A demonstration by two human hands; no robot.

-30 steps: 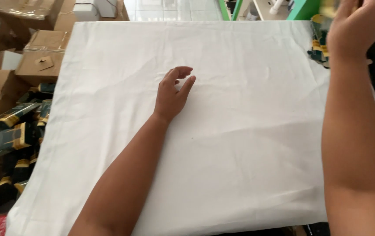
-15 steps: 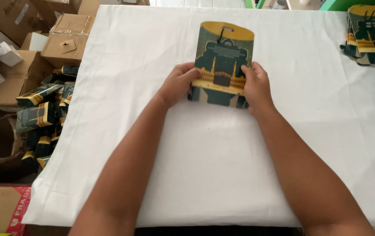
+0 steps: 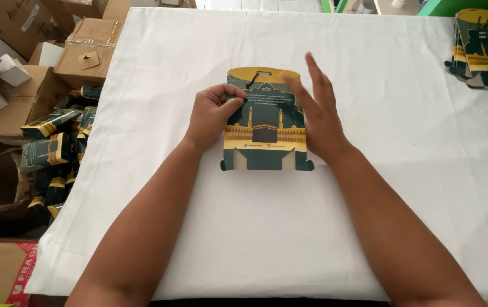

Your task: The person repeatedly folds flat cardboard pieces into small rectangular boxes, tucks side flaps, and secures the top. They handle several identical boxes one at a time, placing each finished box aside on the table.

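Left hand curled, fingertips pinching the left edge of a flat green-and-gold printed carton. Right hand open, fingers straight and together, raised edge-on at the carton's right side; palm heel low by the edge, contact unclear. Carton lies flat mid-table on the white cloth, far of centre. Wide bare cloth near, left and right. Stack of like cartons at far right edge. Brown boxes and folded green packs off the left edge.
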